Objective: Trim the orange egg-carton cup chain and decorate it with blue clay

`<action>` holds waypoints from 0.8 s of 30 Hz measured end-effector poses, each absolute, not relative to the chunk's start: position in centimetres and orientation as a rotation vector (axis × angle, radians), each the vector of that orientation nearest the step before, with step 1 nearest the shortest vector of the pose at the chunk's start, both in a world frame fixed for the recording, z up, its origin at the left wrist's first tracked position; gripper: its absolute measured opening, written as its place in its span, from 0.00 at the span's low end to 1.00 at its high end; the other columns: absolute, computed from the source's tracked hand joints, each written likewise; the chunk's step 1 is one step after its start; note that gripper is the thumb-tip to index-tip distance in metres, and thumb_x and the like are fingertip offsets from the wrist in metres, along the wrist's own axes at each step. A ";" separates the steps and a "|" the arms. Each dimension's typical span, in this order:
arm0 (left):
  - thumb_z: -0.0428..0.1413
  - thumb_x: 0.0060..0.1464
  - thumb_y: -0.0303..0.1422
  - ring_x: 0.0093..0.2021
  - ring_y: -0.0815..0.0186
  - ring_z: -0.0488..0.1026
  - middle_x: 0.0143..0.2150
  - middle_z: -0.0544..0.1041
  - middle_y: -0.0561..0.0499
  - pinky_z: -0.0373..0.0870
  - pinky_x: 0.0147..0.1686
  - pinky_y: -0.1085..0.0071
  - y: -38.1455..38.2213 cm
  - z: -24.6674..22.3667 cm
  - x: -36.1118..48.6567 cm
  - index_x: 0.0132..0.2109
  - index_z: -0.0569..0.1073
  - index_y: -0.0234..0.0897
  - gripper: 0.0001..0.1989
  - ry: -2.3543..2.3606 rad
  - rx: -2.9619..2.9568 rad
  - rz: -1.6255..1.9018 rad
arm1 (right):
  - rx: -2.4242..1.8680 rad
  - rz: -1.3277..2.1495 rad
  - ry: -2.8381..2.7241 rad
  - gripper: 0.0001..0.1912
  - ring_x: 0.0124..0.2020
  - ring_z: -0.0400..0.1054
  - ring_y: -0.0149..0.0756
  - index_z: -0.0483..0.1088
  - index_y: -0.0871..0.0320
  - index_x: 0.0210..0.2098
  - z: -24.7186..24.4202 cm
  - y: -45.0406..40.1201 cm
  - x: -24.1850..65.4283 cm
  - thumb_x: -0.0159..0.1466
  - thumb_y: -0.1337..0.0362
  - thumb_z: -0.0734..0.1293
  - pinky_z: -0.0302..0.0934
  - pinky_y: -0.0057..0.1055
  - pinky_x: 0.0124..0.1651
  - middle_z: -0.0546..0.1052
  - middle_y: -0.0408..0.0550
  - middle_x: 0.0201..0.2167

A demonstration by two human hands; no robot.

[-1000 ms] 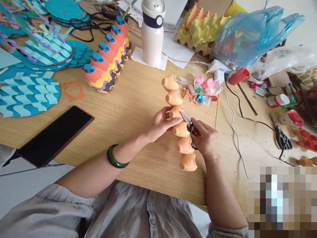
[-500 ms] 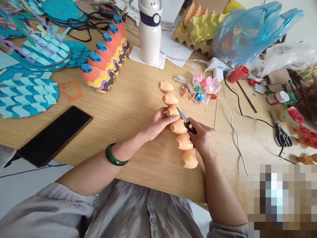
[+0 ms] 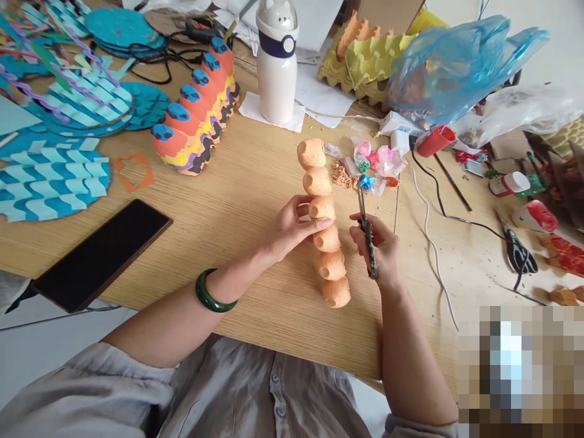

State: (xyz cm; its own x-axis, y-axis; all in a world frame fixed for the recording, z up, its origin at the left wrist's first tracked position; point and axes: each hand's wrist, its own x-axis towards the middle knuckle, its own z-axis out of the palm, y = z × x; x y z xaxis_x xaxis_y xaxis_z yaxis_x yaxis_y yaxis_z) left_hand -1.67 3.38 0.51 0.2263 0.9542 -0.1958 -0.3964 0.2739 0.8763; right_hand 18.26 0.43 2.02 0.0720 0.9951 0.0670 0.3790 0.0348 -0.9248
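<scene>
An orange egg-carton strip (image 3: pixel 330 266) with several rounded cups runs lengthwise above the table. My left hand (image 3: pixel 296 228) grips it near the middle, thumb on top and fingers around the left side. To the right of the strip, my right hand (image 3: pixel 381 246) is closed on black-handled scissors (image 3: pixel 367 237), whose blades point away from me and do not touch the strip. Orange scraps (image 3: pixel 342 175) and crumpled pink, green and blue bits (image 3: pixel 366 181) lie beyond the hands.
A painted carton strip (image 3: pixel 196 115) and a white bottle (image 3: pixel 276 79) stand at the back. A phone (image 3: pixel 104 254) lies at left. Woven blue discs (image 3: pixel 55 179) fill the far left. Cables, a power strip (image 3: pixel 401 125) and more scissors (image 3: pixel 520 249) are at right.
The scissors have come away from the strip, and my right hand has turned so they point forward. My left hand has tilted the strip more upright in view.
</scene>
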 end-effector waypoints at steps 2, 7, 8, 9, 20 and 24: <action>0.74 0.43 0.37 0.45 0.61 0.80 0.46 0.81 0.48 0.79 0.43 0.66 3.4 0.4 -1.7 0.48 0.70 0.38 0.28 0.872 0.833 1.096 | -1.497 0.970 -1.415 0.16 0.20 0.55 0.26 0.76 0.55 0.43 2.3 0.3 18.2 0.61 0.52 0.73 0.52 0.28 0.23 0.64 0.35 0.20; 0.74 0.43 0.38 0.46 0.61 0.81 0.46 0.81 0.48 0.78 0.44 0.67 3.3 0.5 -1.7 0.48 0.68 0.38 0.30 0.837 0.868 1.113 | -1.528 0.972 -1.502 0.17 0.23 0.58 0.27 0.77 0.55 0.43 2.5 0.0 17.9 0.60 0.52 0.75 0.54 0.27 0.25 0.67 0.37 0.22; 0.74 0.43 0.38 0.46 0.61 0.81 0.47 0.81 0.48 0.78 0.44 0.67 3.3 0.5 -1.7 0.49 0.68 0.38 0.30 0.824 0.870 1.118 | -1.526 1.007 -1.509 0.17 0.23 0.58 0.27 0.77 0.55 0.43 2.8 -0.1 17.9 0.60 0.51 0.75 0.53 0.27 0.25 0.67 0.37 0.22; 0.74 0.43 0.38 0.45 0.62 0.81 0.47 0.80 0.48 0.78 0.43 0.67 3.2 0.6 -1.8 0.49 0.68 0.38 0.30 0.809 0.871 1.121 | -1.520 1.078 -1.502 0.18 0.22 0.57 0.26 0.77 0.56 0.43 3.2 -0.2 17.9 0.60 0.50 0.74 0.52 0.27 0.23 0.67 0.37 0.22; 0.72 0.47 0.34 0.41 0.62 0.80 0.46 0.79 0.51 0.79 0.40 0.64 2.0 1.2 -1.4 0.51 0.67 0.41 0.28 0.683 0.940 1.217 | -1.334 1.784 -1.276 0.30 0.13 0.58 0.25 0.72 0.58 0.43 8.5 -1.7 19.5 0.69 0.37 0.60 0.54 0.25 0.16 0.70 0.39 0.19; 0.73 0.46 0.34 0.45 0.60 0.80 0.49 0.79 0.48 0.80 0.42 0.64 1.5 1.7 -1.2 0.52 0.67 0.41 0.30 0.694 1.025 1.260 | -1.362 1.848 -1.272 0.29 0.12 0.58 0.25 0.72 0.59 0.42 10.3 -1.6 18.4 0.67 0.37 0.62 0.55 0.24 0.15 0.69 0.39 0.18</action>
State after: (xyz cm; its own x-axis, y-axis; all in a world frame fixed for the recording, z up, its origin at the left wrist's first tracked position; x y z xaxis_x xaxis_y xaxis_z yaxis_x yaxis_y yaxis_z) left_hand -1.19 1.49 1.75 0.2079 0.9720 0.1091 -0.4274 -0.0101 0.9040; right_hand 18.45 -1.58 10.26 -0.3657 0.8184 -0.4433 0.1223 -0.4299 -0.8945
